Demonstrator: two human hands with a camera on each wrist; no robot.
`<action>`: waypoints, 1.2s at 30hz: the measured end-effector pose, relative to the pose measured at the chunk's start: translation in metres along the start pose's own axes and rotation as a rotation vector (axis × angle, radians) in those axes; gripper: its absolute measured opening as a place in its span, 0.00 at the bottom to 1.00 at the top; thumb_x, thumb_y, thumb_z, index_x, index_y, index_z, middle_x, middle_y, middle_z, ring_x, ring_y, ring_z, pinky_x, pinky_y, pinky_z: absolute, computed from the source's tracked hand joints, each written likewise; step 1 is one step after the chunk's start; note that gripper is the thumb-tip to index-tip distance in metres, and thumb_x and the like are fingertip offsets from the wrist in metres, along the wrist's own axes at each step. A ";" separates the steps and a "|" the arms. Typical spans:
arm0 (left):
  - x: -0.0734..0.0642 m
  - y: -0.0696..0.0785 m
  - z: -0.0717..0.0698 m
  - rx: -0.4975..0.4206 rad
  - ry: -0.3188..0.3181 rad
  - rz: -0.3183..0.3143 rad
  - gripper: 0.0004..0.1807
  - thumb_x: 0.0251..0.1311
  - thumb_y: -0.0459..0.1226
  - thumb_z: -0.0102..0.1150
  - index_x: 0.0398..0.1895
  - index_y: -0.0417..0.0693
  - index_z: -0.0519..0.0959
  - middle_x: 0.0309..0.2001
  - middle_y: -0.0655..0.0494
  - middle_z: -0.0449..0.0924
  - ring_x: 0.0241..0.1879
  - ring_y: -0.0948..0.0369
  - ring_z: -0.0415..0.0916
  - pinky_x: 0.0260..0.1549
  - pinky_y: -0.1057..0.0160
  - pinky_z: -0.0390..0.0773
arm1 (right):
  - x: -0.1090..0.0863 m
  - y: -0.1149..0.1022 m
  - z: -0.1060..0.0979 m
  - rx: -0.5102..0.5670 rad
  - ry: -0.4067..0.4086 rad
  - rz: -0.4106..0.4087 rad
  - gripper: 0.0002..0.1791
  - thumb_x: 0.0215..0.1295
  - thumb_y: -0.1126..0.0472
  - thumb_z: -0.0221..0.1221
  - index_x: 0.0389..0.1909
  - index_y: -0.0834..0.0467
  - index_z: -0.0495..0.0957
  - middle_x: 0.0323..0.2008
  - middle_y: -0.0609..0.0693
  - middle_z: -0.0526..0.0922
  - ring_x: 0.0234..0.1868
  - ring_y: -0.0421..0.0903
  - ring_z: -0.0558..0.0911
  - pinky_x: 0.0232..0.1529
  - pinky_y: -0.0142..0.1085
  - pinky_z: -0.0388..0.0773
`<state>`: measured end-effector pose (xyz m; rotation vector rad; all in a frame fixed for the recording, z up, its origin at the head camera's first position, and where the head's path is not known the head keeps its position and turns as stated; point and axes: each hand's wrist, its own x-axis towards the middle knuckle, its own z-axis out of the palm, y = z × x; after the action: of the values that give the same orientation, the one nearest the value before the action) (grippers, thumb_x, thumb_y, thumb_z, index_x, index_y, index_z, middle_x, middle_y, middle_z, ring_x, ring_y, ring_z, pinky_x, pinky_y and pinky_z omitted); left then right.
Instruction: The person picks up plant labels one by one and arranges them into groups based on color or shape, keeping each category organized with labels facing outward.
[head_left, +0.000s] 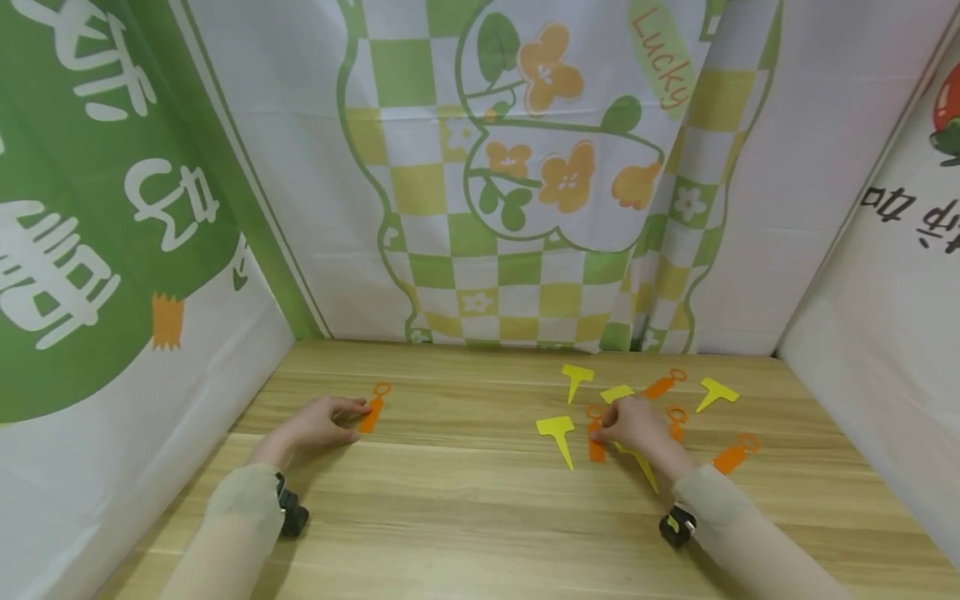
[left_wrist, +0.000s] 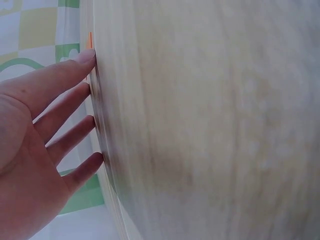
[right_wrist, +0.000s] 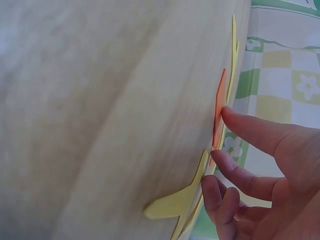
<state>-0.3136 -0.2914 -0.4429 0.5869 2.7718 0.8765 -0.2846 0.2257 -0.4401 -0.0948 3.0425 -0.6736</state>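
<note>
Orange tag [head_left: 597, 451] lies right of centre on wooden table [head_left: 465, 508]. Right hand [head_left: 636, 427]: thumb and forefinger at it, other fingers curled; cannot tell whether it grips. Yellow T-shaped markers [head_left: 556, 426] around. Well leftward, left hand [head_left: 318, 423], fingers loosely spread, beside lone orange tag [head_left: 371, 416]. Checked cloth [head_left: 405, 73] behind.

The flat, light-brown wood-grain table [head_left: 480, 525] serves as the reference surface. Behind the table hangs a white fabric curtain [head_left: 517, 192] printed with green-and-yellow checks, orange flowers and the word "Lucky". Left of the table: a green-and-white fabric panel [head_left: 97, 275] bearing large white characters and a jagged orange patch [head_left: 167, 322]. Right of the table: a white fabric panel [head_left: 877, 325] bearing black characters. Light across the table is diffuse
</note>
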 end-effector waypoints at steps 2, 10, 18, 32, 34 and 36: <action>0.000 -0.001 0.000 0.004 -0.003 0.005 0.26 0.53 0.34 0.65 0.58 0.41 0.76 0.66 0.40 0.66 0.67 0.38 0.57 0.64 0.36 0.55 | 0.001 -0.001 0.001 -0.017 0.007 -0.002 0.17 0.44 0.48 0.73 0.28 0.56 0.81 0.31 0.48 0.83 0.29 0.43 0.77 0.27 0.35 0.74; 0.001 -0.001 0.001 -0.001 0.006 0.006 0.26 0.51 0.35 0.67 0.56 0.40 0.77 0.65 0.40 0.67 0.67 0.38 0.58 0.64 0.37 0.57 | -0.001 -0.008 -0.001 -0.079 0.016 -0.018 0.14 0.44 0.47 0.73 0.22 0.53 0.83 0.26 0.46 0.82 0.25 0.42 0.75 0.21 0.32 0.70; 0.001 -0.001 0.001 0.016 0.007 0.003 0.25 0.52 0.35 0.66 0.56 0.42 0.77 0.65 0.41 0.67 0.67 0.38 0.57 0.64 0.35 0.56 | -0.001 -0.012 -0.001 -0.110 0.012 -0.007 0.17 0.45 0.46 0.72 0.16 0.52 0.78 0.20 0.44 0.75 0.21 0.42 0.70 0.19 0.31 0.64; 0.001 -0.002 0.001 0.025 0.005 0.009 0.25 0.52 0.35 0.66 0.56 0.42 0.77 0.66 0.42 0.67 0.67 0.37 0.57 0.63 0.35 0.55 | 0.001 -0.011 0.001 -0.105 0.020 0.013 0.16 0.44 0.47 0.72 0.15 0.51 0.78 0.19 0.43 0.75 0.21 0.42 0.70 0.17 0.31 0.63; 0.001 -0.002 0.001 0.023 0.006 0.004 0.25 0.52 0.35 0.66 0.56 0.42 0.77 0.66 0.42 0.67 0.67 0.38 0.57 0.64 0.35 0.55 | 0.001 -0.011 0.001 -0.099 0.013 0.021 0.16 0.44 0.47 0.72 0.14 0.51 0.78 0.18 0.43 0.74 0.21 0.42 0.70 0.17 0.31 0.63; 0.001 -0.001 0.001 0.030 0.005 0.011 0.25 0.53 0.35 0.66 0.56 0.42 0.77 0.66 0.41 0.67 0.67 0.37 0.57 0.63 0.35 0.56 | 0.001 -0.011 0.001 -0.088 0.009 0.028 0.16 0.44 0.47 0.73 0.15 0.51 0.78 0.19 0.44 0.75 0.21 0.42 0.70 0.17 0.31 0.63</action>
<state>-0.3141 -0.2914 -0.4449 0.6065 2.7936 0.8416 -0.2847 0.2155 -0.4362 -0.0503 3.0753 -0.5392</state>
